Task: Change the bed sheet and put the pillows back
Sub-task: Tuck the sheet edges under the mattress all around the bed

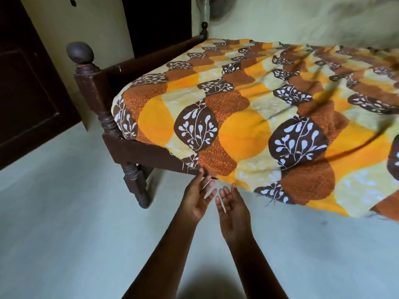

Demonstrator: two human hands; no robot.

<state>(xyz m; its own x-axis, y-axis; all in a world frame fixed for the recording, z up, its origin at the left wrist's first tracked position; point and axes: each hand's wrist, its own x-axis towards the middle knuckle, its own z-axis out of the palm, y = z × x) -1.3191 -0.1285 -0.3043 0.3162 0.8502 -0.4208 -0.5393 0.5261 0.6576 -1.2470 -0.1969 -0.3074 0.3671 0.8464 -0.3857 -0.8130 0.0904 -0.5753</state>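
Looking like the sheet (pixel 259 117) is already spread over the bed (pixel 138 152) but rumpled, its edge hanging loose, left grip (pixel 197 196) and right grip (pixel 232 209) both open and empty just under it, so tucking's left and no pillows in sight.

The bed sheet (pixel 269 117) is matt printed cloth with frayed edges. The bed frame (pixel 138 151) at nine o'clock is dark, scuffed turned wood. The floor (pixel 64 223) looks smooth, matt.
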